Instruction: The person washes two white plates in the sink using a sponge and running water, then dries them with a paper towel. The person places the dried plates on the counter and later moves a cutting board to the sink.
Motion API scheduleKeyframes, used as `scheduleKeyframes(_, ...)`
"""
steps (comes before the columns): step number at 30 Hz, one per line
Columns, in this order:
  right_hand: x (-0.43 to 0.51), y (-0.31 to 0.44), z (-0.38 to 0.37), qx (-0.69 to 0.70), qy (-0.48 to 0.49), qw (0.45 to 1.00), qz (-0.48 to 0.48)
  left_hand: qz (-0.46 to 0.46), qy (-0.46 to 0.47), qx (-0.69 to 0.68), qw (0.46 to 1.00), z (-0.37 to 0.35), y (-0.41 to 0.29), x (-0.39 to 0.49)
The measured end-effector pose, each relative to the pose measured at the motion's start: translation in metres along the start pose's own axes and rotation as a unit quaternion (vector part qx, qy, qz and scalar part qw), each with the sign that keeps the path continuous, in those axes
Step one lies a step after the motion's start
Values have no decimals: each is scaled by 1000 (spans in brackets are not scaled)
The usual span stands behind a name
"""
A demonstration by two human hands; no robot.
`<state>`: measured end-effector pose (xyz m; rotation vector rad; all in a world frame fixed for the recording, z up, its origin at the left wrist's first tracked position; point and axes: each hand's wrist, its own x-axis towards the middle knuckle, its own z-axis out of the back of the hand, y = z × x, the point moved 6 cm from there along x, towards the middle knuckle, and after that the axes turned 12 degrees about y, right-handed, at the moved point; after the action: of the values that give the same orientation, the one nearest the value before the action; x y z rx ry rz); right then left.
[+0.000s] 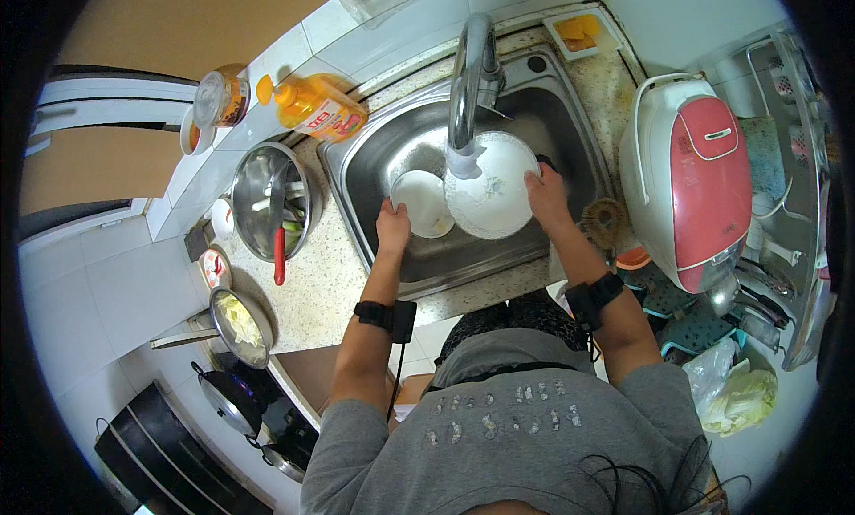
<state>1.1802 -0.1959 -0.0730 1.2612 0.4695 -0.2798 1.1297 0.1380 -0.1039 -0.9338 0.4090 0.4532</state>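
My left hand [393,229] grips the rim of a small white dish [419,201] over the steel sink [427,271]. A larger white plate [497,204] with a faint floral pattern and a scalloped rim is in my right hand [549,196], thumb on its right edge. The two pieces meet or overlap slightly where their edges come together; I cannot tell if they touch. Above the big plate hangs the chrome faucet [462,88], its white-wrapped spout covering part of the plate. Something dark shows behind my right fingers, too hidden to name.
Left of the sink stand a dish soap bottle [327,111], a metal bowl [250,211] with a red-handled knife [279,254] across it, and a strainer [250,325] of cut cabbage. On the right are a scrub brush [603,222], a pink-and-white rice cooker [708,174] and a wire rack [801,201].
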Motion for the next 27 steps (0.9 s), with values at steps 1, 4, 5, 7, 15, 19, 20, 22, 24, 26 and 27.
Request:
scheduleKeyframes(1,1,-3,-5,19,5,1000,-5,22,17,-67,997,-5,8,1)
scheduleKeyframes(4,1,-10,-27,70,20,997,-8,77,59,-291,952,-24,14,-6)
scheduleKeyframes(5,1,-11,-35,63,28,998,-1,90,81,-383,916,-33,10,-12)
scheduleKeyframes(7,2,-11,-44,25,28,999,8,66,93,-398,911,-34,-5,-17)
scheduleKeyframes(15,7,0,-44,-147,13,989,25,-10,102,-371,923,-33,-26,-24)
scheduleKeyframes(19,9,0,-41,-76,53,995,46,-65,78,-367,925,-32,-27,-23)
scheduleKeyframes(20,8,-1,-40,-88,55,993,49,-85,67,-351,930,-29,-29,-23)
scheduleKeyframes(22,7,-3,-36,-96,62,992,45,-112,50,-306,944,-25,-33,-23)
scheduleKeyframes(24,6,-11,-36,-42,94,995,-17,-132,36,-257,957,-19,-38,-22)
scheduleKeyframes(26,3,-7,-31,-14,70,997,-16,-109,54,-272,955,-19,-38,-21)
scheduleKeyframes(27,0,1,-26,-15,26,999,19,-93,65,-291,950,-19,-37,-20)
